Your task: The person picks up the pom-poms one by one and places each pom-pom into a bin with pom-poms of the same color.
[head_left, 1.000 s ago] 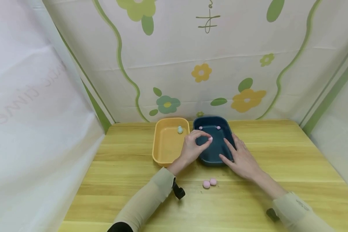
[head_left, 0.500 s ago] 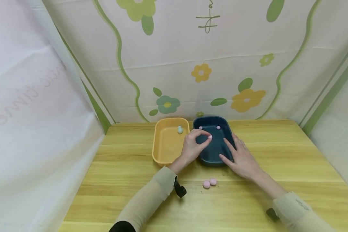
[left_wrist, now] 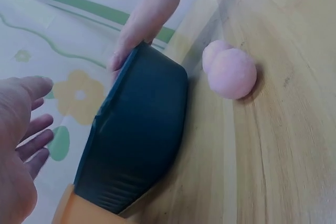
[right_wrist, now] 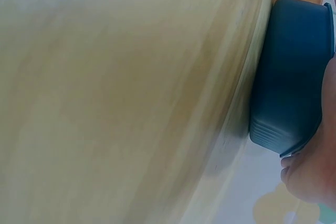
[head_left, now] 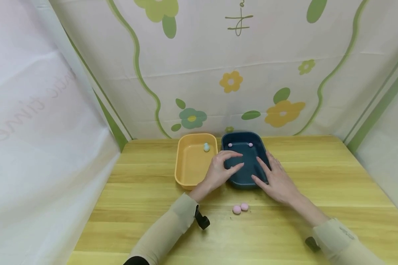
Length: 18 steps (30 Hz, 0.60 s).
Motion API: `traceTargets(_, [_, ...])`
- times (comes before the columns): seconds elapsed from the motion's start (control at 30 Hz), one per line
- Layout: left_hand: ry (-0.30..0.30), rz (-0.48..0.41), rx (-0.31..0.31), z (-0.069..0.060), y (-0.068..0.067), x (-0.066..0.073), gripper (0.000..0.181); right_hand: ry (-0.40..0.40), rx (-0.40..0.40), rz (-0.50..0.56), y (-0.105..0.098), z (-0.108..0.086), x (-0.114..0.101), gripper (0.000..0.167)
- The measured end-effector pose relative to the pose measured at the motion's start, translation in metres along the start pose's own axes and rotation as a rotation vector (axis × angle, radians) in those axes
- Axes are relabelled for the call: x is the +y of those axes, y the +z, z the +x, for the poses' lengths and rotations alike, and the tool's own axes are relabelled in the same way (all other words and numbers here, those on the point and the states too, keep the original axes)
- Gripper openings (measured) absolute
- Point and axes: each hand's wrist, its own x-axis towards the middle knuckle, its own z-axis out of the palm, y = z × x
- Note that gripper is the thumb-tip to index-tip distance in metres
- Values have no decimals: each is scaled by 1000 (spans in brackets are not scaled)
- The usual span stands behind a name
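Observation:
My left hand (head_left: 216, 171) hovers over the left part of a dark blue box (head_left: 243, 185). Its thumb and forefinger stand apart, with nothing visible between them. Over the same box's right rim lies my right hand (head_left: 278, 184), thumb and forefinger spread above the inside and the other fingers near the outer edge. Two small pink balls, one left (head_left: 230, 145) and one right (head_left: 250, 144), sit at the box's far end. On the table in front, a larger pink ball (head_left: 237, 209) touches another pink ball (head_left: 244, 207); both look soft, like clay.
A yellow box (head_left: 179, 162) stands left of the blue one, close beside it. Inside it is a pale blue piece (head_left: 206, 147) shaped like two joined balls. A flower-printed cloth (head_left: 192, 73) hangs behind the wooden table (head_left: 146, 162).
My left thumb and forefinger have parted and let go of the small pink ball they pinched over the blue box. My right hand has stayed in place.

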Motion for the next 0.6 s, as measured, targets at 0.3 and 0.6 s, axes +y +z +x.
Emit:
traceTargets(0.3, [14,-30,-78,-22,-14,5,45,4,-4,3,2,1,-1,84])
traceTargets(0.6, [93,1,-105,-63,-20,13,60,6,3,13,3,0,2,83])
